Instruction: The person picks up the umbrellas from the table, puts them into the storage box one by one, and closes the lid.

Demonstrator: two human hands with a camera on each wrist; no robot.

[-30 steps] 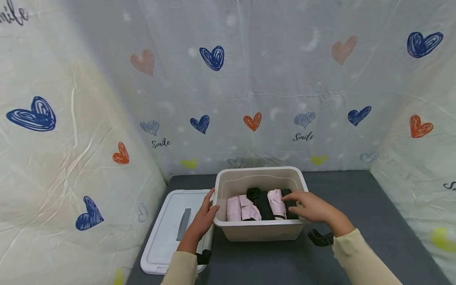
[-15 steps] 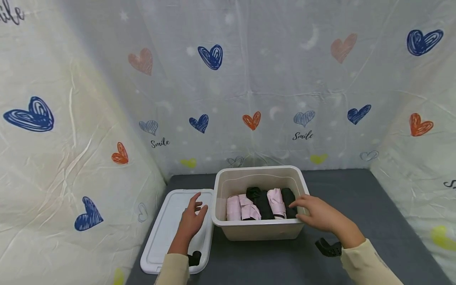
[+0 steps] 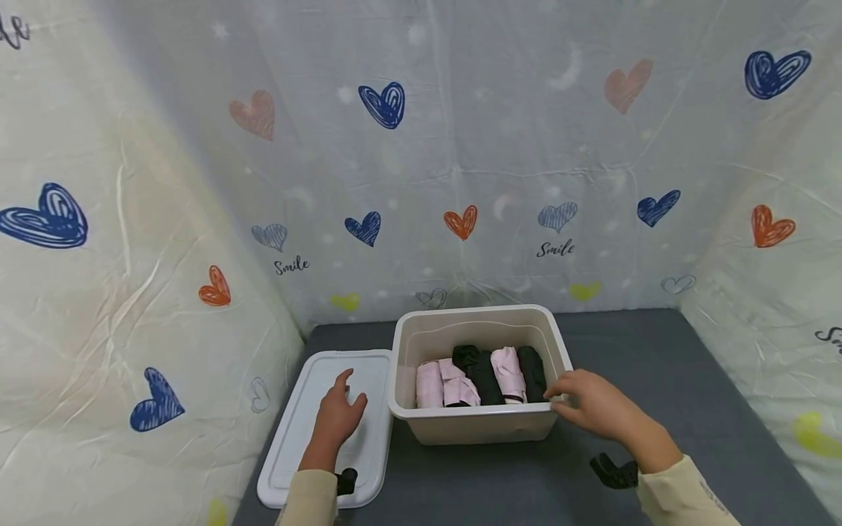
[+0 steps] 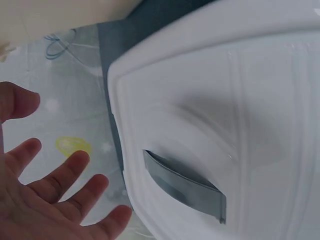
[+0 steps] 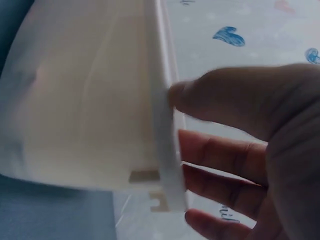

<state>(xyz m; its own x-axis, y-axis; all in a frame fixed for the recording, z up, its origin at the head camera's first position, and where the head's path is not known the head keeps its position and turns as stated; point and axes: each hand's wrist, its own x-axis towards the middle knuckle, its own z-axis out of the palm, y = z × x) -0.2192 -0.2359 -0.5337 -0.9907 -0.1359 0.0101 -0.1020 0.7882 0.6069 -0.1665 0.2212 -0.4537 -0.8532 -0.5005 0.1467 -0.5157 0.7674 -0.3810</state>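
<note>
In the head view my left hand (image 3: 335, 416) hovers over the white lid (image 3: 371, 438), fingers spread and relaxed. The left wrist view shows its palm beside the lid's grey handle (image 4: 185, 187), holding nothing. My right hand (image 3: 595, 405) is at the front right corner of the beige storage box (image 3: 480, 429), fingertips right at the rim (image 5: 167, 120) and fingers loosely bent. Inside the box, rolled fabric bundles lie side by side: a pink roll (image 3: 430, 384), a creased pink one (image 3: 458, 383), a black one (image 3: 487, 380), another pink roll (image 3: 509, 374) and a black roll (image 3: 532, 374).
The box and lid lie side by side on a dark grey table (image 3: 618, 351), the lid close against the box's left side. A heart-printed cloth backdrop (image 3: 421, 146) rises behind and on both sides. Black wrist straps (image 3: 615, 471) sit on both arms.
My left hand has let go of the box's left rim and moved left over the lid. My right hand has drawn back from the rightmost black roll to the box's right rim.
</note>
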